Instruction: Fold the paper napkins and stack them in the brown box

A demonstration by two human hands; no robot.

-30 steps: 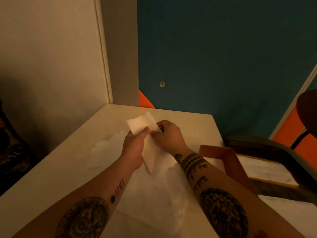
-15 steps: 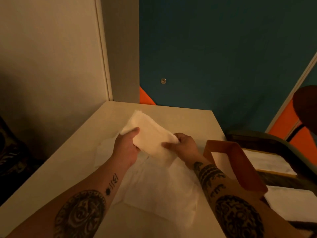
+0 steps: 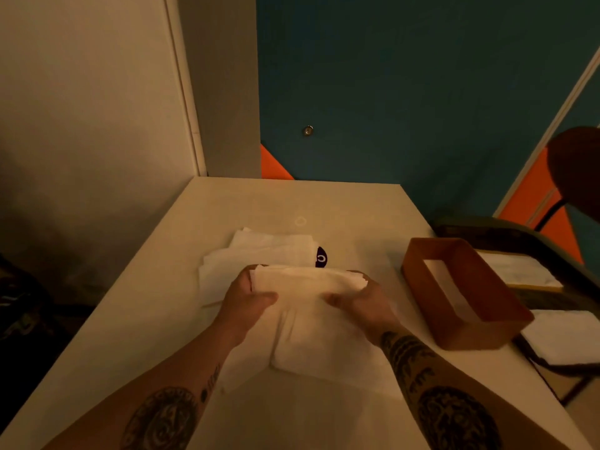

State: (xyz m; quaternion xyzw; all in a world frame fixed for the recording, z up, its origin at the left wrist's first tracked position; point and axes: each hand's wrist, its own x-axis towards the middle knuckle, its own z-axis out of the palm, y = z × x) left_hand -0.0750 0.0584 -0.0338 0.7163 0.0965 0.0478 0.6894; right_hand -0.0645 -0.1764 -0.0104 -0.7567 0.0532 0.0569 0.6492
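At the near edge of the pale worktop (image 3: 130,319), two tattooed forearms reach in from below, one on each side. Between them, a spread of white napkins (image 3: 318,349) lies flat on the surface, with a crease running up its middle.

Just beyond, both hands hold one folded napkin (image 3: 305,282) by its ends. The left hand (image 3: 246,297) pinches the left end, thumb on the near face and fingers curled behind. The right hand (image 3: 360,300) pinches the right end in the same manner. The folded napkin runs level from left to right, low over the flat sheets. Whether it touches them cannot be told.

To the right, apart from the hands, stands the brown box (image 3: 470,336), open at the top. A strip of white paper (image 3: 444,280) shows inside it against the far wall.

Behind the hands lies a further heap of white napkins (image 3: 269,248), loosely layered. A small dark object (image 3: 320,257) bearing a pale ring mark sits at the heap's right edge.

Past the worktop's right side, a chair (image 3: 519,235) carries more white sheets (image 3: 519,271). The background is a teal wall (image 3: 406,92) with orange patches.
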